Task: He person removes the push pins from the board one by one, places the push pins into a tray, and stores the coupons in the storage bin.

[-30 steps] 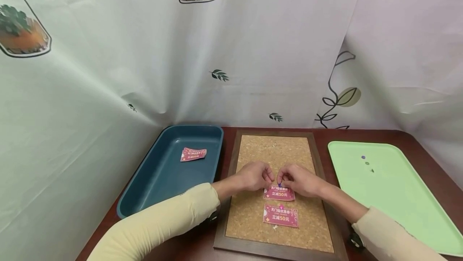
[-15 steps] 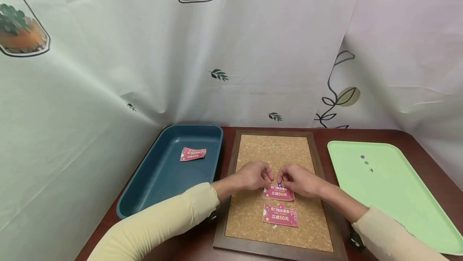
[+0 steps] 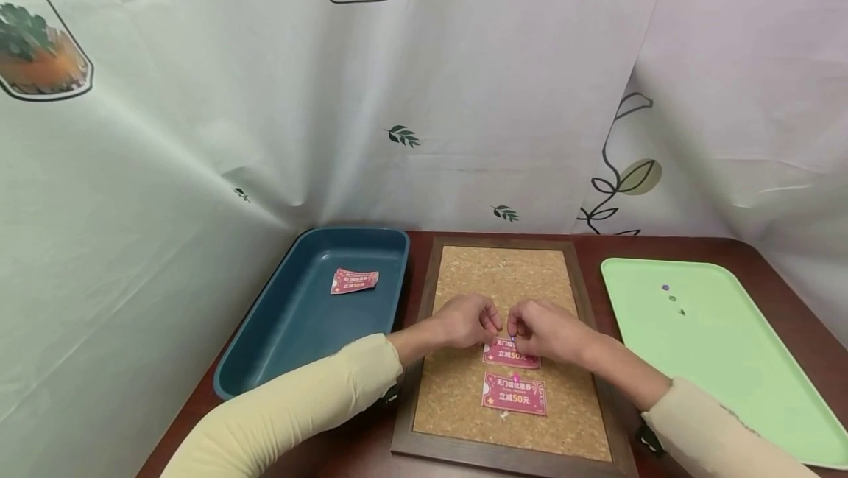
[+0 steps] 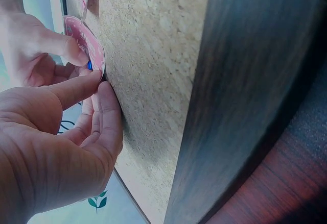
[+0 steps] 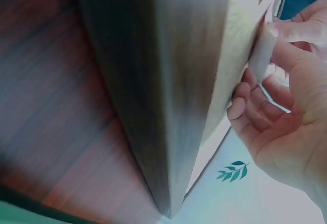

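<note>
On the framed cork board (image 3: 457, 404), a pink printed coupon (image 3: 511, 357) lies under both hands. My left hand (image 3: 466, 321) pinches its upper left edge between thumb and fingers; in the left wrist view the coupon (image 4: 87, 40) bends away from the cork there. At the top of the coupon my right hand (image 3: 546, 327) pinches a small blue push pin (image 4: 90, 65). The pin's tip is hidden by the fingers. Nearer the front, a second coupon (image 3: 513, 395) is held to the board by a pink push pin (image 3: 515, 378).
A dark blue tray (image 3: 298, 331) with a few pink coupons (image 3: 354, 281) stands left of the board. To the right lies a light green tray (image 3: 722, 367) with several small pins (image 3: 665, 287). A printed cloth (image 3: 450, 95) hangs behind the table.
The right hand's fingers have shifted slightly around the blue push pin, covering more of the coupon's upper right. The left hand keeps its place.
</note>
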Tool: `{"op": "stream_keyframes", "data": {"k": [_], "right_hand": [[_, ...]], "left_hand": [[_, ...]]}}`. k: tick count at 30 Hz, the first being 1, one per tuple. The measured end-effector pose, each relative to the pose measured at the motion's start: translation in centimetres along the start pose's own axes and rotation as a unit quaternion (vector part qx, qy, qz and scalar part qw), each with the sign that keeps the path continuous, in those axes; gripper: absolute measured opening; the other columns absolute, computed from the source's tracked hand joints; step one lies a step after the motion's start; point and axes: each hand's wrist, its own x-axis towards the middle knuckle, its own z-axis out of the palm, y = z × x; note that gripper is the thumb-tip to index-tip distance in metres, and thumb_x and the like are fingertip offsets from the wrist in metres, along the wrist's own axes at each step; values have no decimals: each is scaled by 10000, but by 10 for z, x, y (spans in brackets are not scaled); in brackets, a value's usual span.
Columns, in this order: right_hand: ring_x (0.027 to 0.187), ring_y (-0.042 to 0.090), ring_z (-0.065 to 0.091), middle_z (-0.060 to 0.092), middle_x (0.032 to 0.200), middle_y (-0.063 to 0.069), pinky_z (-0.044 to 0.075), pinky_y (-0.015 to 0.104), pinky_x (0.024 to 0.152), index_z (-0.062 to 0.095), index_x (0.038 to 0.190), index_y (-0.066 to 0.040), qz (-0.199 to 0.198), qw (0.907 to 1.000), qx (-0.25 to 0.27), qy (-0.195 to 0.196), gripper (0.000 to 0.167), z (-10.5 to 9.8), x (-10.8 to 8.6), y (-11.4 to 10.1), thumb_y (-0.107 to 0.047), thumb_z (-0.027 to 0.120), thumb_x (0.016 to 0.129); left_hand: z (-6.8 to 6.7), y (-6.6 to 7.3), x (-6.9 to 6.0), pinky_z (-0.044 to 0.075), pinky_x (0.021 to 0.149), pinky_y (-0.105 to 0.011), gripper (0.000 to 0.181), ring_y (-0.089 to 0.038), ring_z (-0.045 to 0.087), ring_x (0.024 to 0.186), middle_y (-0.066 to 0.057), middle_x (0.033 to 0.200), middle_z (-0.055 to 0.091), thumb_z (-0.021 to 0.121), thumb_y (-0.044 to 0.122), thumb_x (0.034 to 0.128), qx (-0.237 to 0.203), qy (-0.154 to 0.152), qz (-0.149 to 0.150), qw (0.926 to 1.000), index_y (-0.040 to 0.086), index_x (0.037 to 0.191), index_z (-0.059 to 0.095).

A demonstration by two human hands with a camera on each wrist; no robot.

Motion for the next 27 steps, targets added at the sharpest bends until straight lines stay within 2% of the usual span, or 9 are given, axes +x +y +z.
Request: {"op": "stream_keyframes", "data": {"k": [6, 12, 23, 27], "right_hand": [[636, 26, 457, 519, 707, -91, 411, 234, 551, 627, 795, -157, -544, 9975, -390, 245, 250, 4, 1, 5, 17, 799, 744], [639, 16, 447, 510, 720, -98, 401, 219, 544, 614, 806, -162, -865, 9927, -739, 401, 258, 8, 0, 8, -4, 810, 748], [639, 10, 443, 507, 724, -99, 393, 217, 546, 614, 817, -167, -878, 9930, -641, 470, 256, 9, 0, 11, -16, 806, 739], [662, 22, 461, 519, 740, -98, 408, 226, 566, 625, 822, -172, -824, 9946, -336, 537, 253, 10, -1, 15, -7, 796, 737]], "left_hand": [[1, 0, -1, 429, 595, -205, 156, -70, 575, 658, 50, 742, 674, 830, -1, 898, -2, -4, -53, 10000, 98, 908, 710], [1, 0, -1, 429, 594, -203, 150, -70, 575, 660, 48, 747, 673, 833, 8, 900, 44, -19, -73, 10000, 97, 922, 714], [1, -2, 2, 432, 594, -193, 151, -52, 578, 651, 58, 741, 680, 839, 5, 892, 50, -24, 6, 10000, 95, 922, 722], [0, -3, 2, 429, 591, -192, 154, -49, 576, 642, 60, 736, 687, 844, 8, 889, 20, -12, 32, 10000, 97, 918, 722]]}}
